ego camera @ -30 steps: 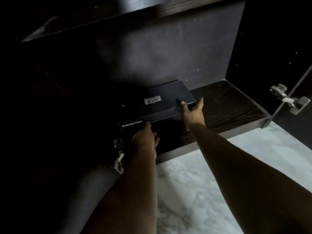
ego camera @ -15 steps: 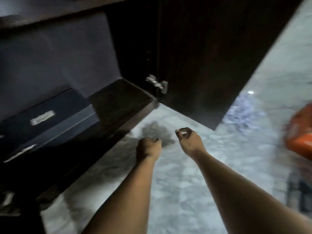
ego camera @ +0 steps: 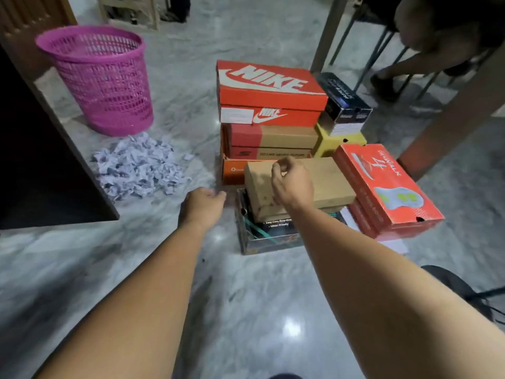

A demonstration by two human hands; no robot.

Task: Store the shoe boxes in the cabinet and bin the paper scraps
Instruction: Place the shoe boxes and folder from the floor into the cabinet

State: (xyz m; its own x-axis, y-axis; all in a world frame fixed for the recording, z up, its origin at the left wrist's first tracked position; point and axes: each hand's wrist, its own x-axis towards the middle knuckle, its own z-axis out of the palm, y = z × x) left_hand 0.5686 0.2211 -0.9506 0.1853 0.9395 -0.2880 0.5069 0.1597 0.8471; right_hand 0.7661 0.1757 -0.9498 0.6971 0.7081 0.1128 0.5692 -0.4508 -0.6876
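Both hands empty, fingers loosely curled: right hand [ego camera: 292, 183] over plain box [ego camera: 328, 181], left hand [ego camera: 200, 206] over bare floor [ego camera: 246, 310].

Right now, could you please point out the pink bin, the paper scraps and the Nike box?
pink bin [ego camera: 109, 88]: head view, front of its mesh wall.
paper scraps [ego camera: 139, 166]: head view, middle of the pile.
Nike box [ego camera: 269, 83]: head view, its lid.

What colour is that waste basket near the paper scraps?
The waste basket is bright pink, with a lattice wall; the head view shows it.
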